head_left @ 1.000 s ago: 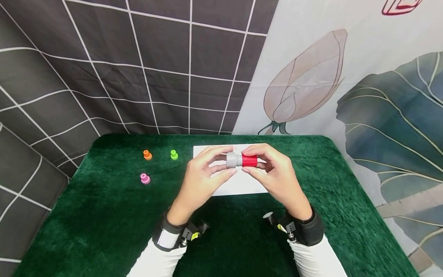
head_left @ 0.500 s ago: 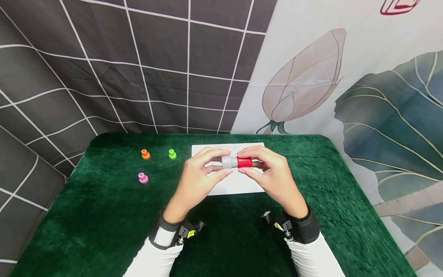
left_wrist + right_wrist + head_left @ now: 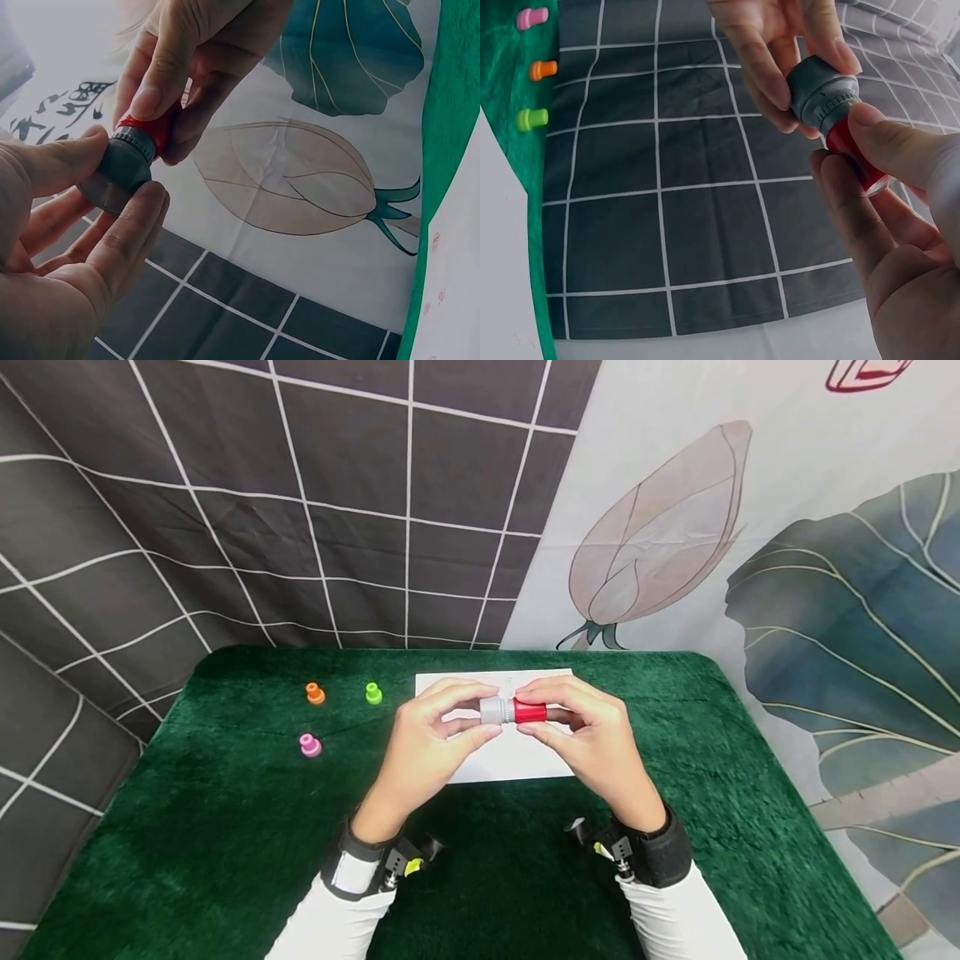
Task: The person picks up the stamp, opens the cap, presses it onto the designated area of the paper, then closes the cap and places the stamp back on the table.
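Both hands hold a small grey-and-red cylinder lengthwise between them, above a white sheet of paper. My left hand pinches its wider grey end between thumb and fingers. On the other side, my right hand grips the red end, thumb on the near side and fingers opposite. A ridged grey collar shows where the grey and red parts meet. In the right wrist view, the tip of the red end looks clear and glossy.
On the green cloth, left of the paper, stand small stepped pegs: orange, green and pink. Faint red marks dot the paper. A dark gridded curtain and a flower-printed cloth hang behind.
Over the last second both hands have shifted slightly left together with the cylinder. Their grips look the same, and the pegs and paper have stayed in place.
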{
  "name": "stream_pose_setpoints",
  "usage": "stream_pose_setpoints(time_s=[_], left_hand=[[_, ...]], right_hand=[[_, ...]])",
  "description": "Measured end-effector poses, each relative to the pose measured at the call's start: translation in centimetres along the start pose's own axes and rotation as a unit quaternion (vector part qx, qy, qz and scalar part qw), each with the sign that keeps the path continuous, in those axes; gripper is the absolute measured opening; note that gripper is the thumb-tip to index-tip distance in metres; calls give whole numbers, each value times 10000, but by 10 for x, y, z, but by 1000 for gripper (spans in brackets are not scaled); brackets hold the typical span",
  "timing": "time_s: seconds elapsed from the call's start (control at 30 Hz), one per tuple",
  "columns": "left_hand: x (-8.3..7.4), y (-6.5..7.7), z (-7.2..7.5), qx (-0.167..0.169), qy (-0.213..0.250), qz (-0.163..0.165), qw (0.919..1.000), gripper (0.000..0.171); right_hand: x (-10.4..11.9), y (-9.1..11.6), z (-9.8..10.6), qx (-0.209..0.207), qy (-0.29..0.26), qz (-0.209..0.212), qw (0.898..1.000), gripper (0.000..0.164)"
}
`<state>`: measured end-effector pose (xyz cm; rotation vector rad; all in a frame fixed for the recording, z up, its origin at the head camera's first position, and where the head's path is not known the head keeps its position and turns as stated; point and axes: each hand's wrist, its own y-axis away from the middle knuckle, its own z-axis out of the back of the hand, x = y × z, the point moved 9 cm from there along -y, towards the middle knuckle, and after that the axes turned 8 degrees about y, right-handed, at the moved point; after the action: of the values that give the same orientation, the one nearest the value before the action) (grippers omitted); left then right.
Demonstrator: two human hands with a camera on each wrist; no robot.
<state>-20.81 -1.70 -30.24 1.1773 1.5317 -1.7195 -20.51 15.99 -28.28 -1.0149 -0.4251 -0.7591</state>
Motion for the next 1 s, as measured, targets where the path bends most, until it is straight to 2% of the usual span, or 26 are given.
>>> stream_pose_setpoints(time_s=[0.2, 0.43, 0.53, 1.0], left_hand=[[-3, 2, 1, -8, -170, -61, 9998, 38], [-10, 4, -2, 128, -427, -289, 9986, 41], [-13, 4, -1, 107, -502, -375, 9980, 38], [-4, 2, 0, -3, 38, -106, 9999, 39]], right_hand=[[3, -1, -1, -55, -50, 40, 10000, 39], [16, -1, -2, -139, 451, 412, 9980, 38], [18, -1, -1, -143, 481, 487, 9975, 38], [20, 1, 5, -274, 605, 647, 9957, 42]])
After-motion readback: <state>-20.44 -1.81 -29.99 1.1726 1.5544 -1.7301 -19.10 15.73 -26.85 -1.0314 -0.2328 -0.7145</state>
